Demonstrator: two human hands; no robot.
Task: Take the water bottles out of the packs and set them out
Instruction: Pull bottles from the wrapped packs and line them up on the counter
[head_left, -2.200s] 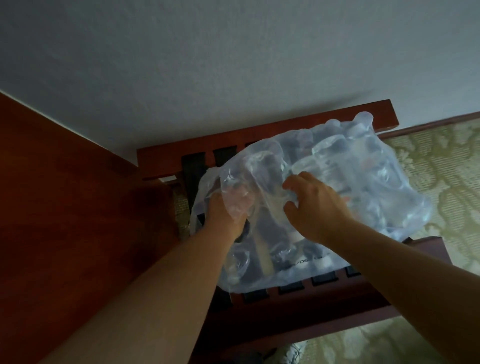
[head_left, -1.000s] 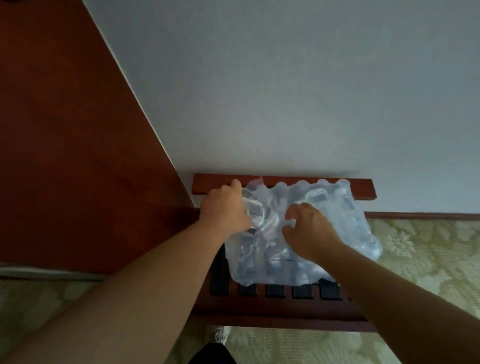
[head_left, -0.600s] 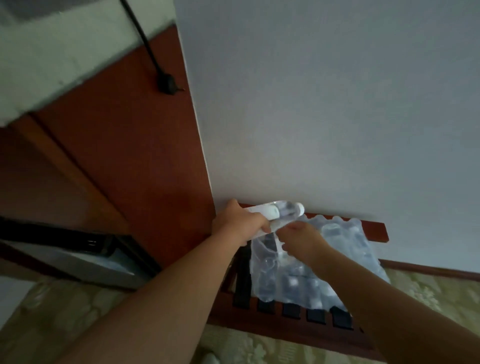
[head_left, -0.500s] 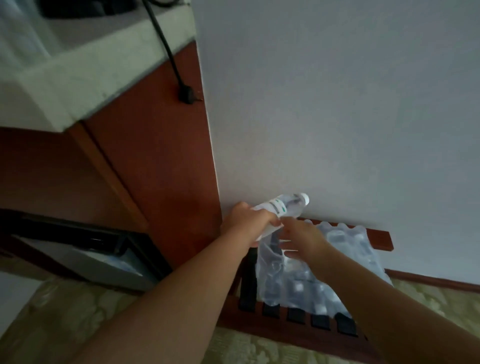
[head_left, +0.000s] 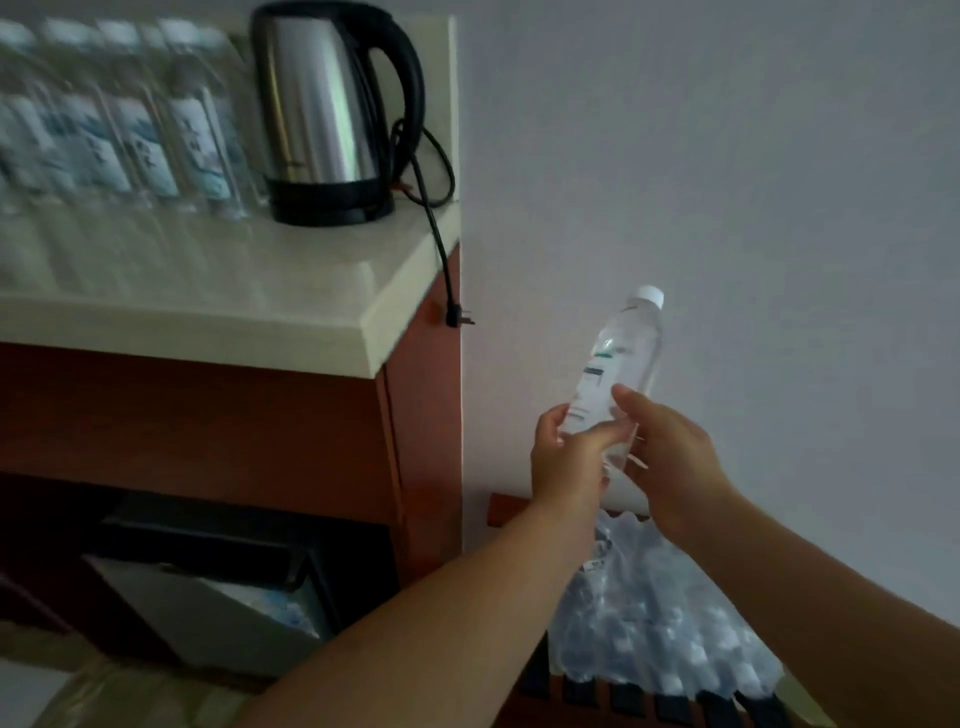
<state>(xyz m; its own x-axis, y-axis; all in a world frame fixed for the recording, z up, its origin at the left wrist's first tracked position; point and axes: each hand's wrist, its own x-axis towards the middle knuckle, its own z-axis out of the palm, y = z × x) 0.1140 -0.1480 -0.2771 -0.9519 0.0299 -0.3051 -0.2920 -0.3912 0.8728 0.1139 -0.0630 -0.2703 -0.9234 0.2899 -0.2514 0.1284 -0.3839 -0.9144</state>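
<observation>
**Lifted and held two-handed**

Head view: left hand (head_left: 569, 460) and right hand (head_left: 675, 457) both grip the lower half of a clear plastic water bottle with white cap (head_left: 621, 364), tilted cap-up in mid-air above the shrink-wrapped pack (head_left: 660, 629).

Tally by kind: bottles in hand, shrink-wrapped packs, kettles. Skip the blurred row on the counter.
Clear plastic water bottle with white cap, held: 1
Clear shrink-wrapped pack of bottles: 1
Stainless steel electric kettle with black handle: 1
Total: 3
</observation>
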